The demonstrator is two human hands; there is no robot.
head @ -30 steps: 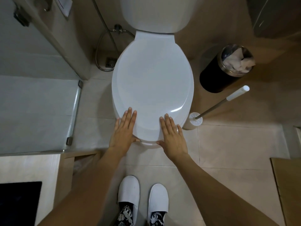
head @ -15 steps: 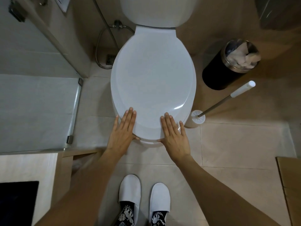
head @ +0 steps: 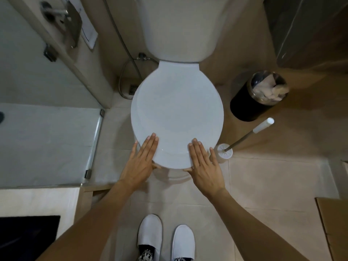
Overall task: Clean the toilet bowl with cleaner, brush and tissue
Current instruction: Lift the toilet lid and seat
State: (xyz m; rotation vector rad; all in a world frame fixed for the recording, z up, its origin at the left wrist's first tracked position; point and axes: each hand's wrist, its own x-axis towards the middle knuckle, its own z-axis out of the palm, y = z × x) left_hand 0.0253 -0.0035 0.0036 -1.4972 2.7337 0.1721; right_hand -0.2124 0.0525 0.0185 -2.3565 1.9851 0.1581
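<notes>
The white toilet lid [head: 177, 113] is down over the bowl, its front edge raised slightly so the bowl rim [head: 175, 176] shows beneath. My left hand [head: 140, 162] lies with straight fingers on the lid's front left, thumb tucked under the edge. On the front right, my right hand [head: 204, 164] holds the lid the same way. A toilet brush [head: 244, 137] with a white grip leans in its white holder [head: 225, 152] on the floor right of the bowl. Neither cleaner nor loose tissue is in sight.
A black bin [head: 244, 106] holding crumpled paper stands right of the toilet. The cistern [head: 178, 25] is behind the lid, and a metal hose [head: 122, 76] hangs at its left. A glass shower screen [head: 47, 144] borders the left side; cardboard [head: 333, 223] lies at the lower right.
The lid's front edge has come up a little in both hands, and it looks shorter and rounder. My head has tipped back, so more of the cistern shows.
</notes>
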